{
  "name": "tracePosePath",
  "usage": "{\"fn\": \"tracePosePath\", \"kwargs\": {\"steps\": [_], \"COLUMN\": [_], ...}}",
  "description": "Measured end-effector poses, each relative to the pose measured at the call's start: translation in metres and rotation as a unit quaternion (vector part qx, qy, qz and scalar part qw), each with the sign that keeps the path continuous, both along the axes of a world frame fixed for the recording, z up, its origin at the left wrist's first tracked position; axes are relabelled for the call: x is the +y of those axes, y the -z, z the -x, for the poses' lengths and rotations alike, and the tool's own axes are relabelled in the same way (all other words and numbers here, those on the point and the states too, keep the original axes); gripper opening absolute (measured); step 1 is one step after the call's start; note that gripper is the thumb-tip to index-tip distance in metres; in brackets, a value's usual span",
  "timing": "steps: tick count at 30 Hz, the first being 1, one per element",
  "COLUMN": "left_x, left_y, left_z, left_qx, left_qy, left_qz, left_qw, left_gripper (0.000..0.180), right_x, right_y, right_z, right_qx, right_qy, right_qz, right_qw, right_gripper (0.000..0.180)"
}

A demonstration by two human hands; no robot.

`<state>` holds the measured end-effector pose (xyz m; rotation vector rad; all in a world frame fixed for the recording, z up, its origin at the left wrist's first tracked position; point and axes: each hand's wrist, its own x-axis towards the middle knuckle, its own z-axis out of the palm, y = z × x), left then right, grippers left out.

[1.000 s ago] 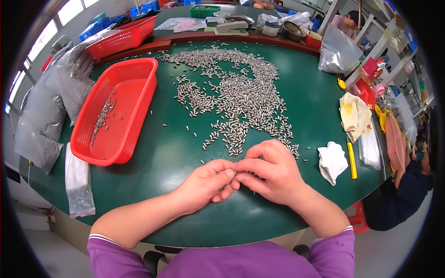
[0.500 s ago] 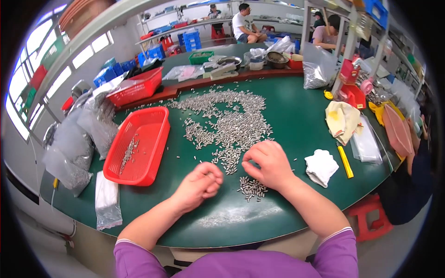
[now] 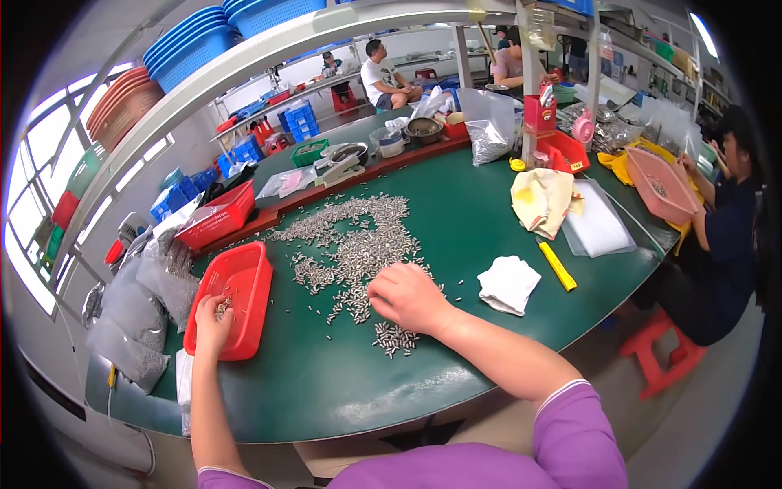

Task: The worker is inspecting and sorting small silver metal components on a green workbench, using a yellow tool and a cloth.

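A heap of small silvery metal pins [image 3: 371,253] is spread over the green table. A smaller cluster of the same pins [image 3: 396,339] lies nearer me. My right hand [image 3: 410,298] is at the right edge of the heap, its fingers curled down and pressed together; whatever is under them is hidden. At the left, my left hand [image 3: 212,332] reaches over the near left rim of a red plastic basket [image 3: 259,285]. Its thumb and fingers are apart, with pins lying at the fingertips inside the basket.
Clear bags of pins [image 3: 134,314] stand left of the basket. On the right lie a white cloth [image 3: 508,284], a yellow-handled tool [image 3: 557,266], a cream glove [image 3: 540,200] and plastic bags [image 3: 599,224]. A shelf beam [image 3: 269,53] crosses above. A co-worker [image 3: 725,228] sits at the right.
My left hand has moved left from beside the small cluster into the red basket, and its fingers have opened. My right hand stays by the heap. The view has turned rightward.
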<state>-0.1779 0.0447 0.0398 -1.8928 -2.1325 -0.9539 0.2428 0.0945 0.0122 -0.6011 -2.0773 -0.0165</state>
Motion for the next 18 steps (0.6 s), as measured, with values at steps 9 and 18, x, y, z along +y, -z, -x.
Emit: {"fn": "tracePosePath", "kwargs": {"steps": [9, 18], "left_x": [-0.052, -0.052], "left_y": [-0.044, -0.004], "left_z": [-0.233, -0.267], "left_qx": [-0.443, -0.605], "left_qy": [0.411, 0.397], "left_qz": [0.204, 0.336], "left_qw": [0.771, 0.603], "left_gripper": [0.016, 0.017], "right_x": [-0.063, -0.102], "right_y": [-0.061, -0.012], "right_z": [-0.005, -0.045], "right_qx": [0.137, 0.260], "right_qy": [-0.128, -0.224], "right_qz": [0.175, 0.412], "right_qw": [0.967, 0.844], "right_gripper": [0.008, 0.008]}}
